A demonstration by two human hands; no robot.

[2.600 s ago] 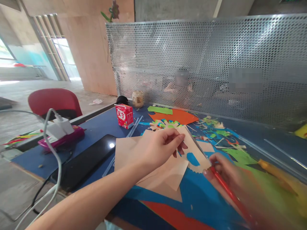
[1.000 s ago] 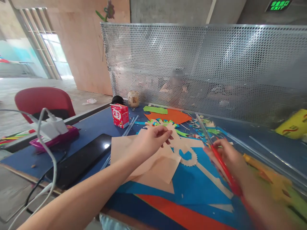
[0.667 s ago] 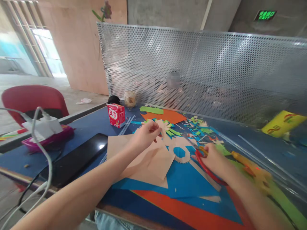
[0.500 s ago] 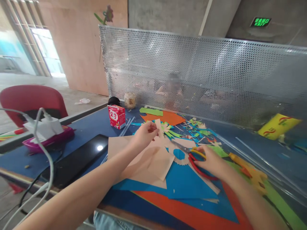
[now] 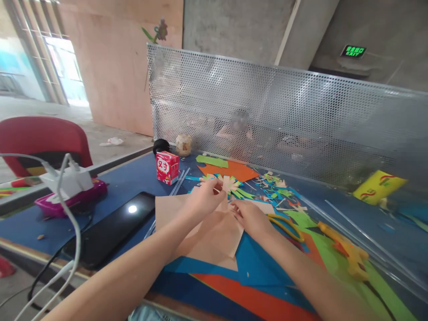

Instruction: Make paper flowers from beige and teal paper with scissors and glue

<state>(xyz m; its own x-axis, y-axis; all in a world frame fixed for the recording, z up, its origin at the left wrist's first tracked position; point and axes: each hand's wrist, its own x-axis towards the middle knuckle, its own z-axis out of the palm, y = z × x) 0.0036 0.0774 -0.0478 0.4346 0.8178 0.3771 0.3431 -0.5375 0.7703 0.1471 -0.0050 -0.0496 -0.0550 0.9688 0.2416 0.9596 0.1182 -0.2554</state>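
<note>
My left hand [image 5: 203, 198] pinches a small beige paper cutout [image 5: 228, 183] just above the blue table [image 5: 133, 176]. The fingertips of my right hand [image 5: 251, 217] meet the same cutout from the right, over folded beige sheets [image 5: 214, 240]. Scissors with red and yellow handles [image 5: 286, 224] lie on the paper just right of my right hand, with no hand on them. Blue paper [image 5: 257, 267] and orange paper [image 5: 264, 303] lie under the beige sheets. Coloured fringed cutouts and scraps [image 5: 267, 187] are spread beyond my hands.
A red drink carton [image 5: 167, 167] and a jar [image 5: 183, 143] stand at the back left. A black tablet [image 5: 113, 227], a white charger [image 5: 68, 180] on a pink case [image 5: 73, 200] lie left. A yellow glue gun [image 5: 344, 252] lies right. A perforated metal screen [image 5: 301, 116] closes the back.
My right hand has laid the scissors down on the table and moved left to the beige cutout. My left hand has kept hold of the cutout.
</note>
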